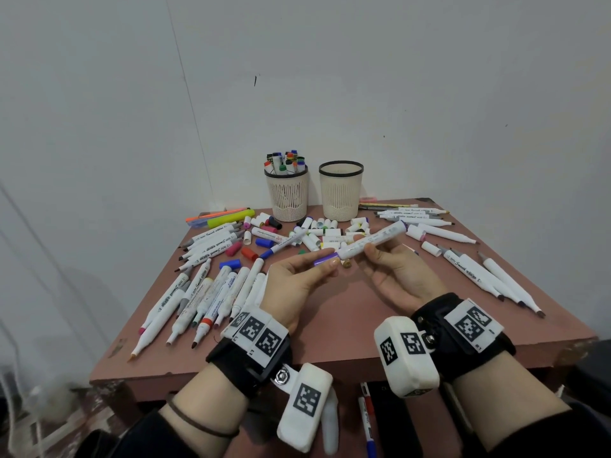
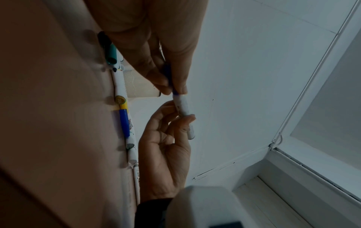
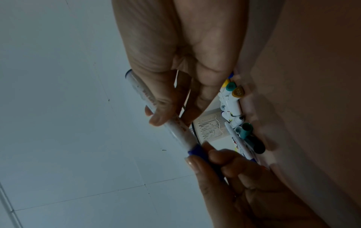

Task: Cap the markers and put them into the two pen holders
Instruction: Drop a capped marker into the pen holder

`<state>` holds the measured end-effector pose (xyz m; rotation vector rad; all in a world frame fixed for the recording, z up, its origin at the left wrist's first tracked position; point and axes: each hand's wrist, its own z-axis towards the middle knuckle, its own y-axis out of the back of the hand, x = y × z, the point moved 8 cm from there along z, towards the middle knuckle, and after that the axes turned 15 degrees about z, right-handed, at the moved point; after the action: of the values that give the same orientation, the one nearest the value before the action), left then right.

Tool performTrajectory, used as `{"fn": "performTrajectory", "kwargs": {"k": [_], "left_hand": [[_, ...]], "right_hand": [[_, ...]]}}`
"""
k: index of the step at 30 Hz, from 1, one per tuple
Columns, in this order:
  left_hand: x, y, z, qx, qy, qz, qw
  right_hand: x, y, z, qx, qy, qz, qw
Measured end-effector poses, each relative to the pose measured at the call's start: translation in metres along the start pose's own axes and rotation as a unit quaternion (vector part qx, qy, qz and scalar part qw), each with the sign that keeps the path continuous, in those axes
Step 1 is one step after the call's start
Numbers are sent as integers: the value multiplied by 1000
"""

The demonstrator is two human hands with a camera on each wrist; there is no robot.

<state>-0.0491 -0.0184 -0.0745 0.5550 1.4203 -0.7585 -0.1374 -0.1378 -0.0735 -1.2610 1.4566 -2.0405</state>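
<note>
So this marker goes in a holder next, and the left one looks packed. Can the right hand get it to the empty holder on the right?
Probably yes. The right hand holds the marker in the air, and the empty holder stands behind it with an open top. Only loose caps lie between, low on the table.

A white marker [image 1: 373,241] with a purple-blue cap [image 1: 325,259] sits above a reddish-brown counter [image 1: 363,325]. Two cream pen holders [image 1: 287,196] with slotted, perforated walls have black rims. Scattered markers are mostly white; loose caps show red, blue and pink. Black wrist straps [image 1: 251,361] carry black-and-white square-patterned tags.
</note>
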Motion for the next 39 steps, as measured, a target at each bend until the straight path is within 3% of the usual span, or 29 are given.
{"fn": "performTrajectory", "kwargs": {"k": [5,12,21,32,39], "left_hand": [[10,0,4,12,39,-23,999],[19,-4,5,46,102,-72,991],[15,-10,1,66,97,-80,990],[9,-3,-13,8,115,-26,993],[-30,24,-30,-33,39,163,985]], "right_hand": [[-3,8,3,-26,-11,-18,999],[-5,6,5,4,-16,-22,1000],[-4,-2,5,39,-11,5,999],[0,2,-1,-30,-4,12,999],[-3,2,-5,-52,-14,5,999]]}}
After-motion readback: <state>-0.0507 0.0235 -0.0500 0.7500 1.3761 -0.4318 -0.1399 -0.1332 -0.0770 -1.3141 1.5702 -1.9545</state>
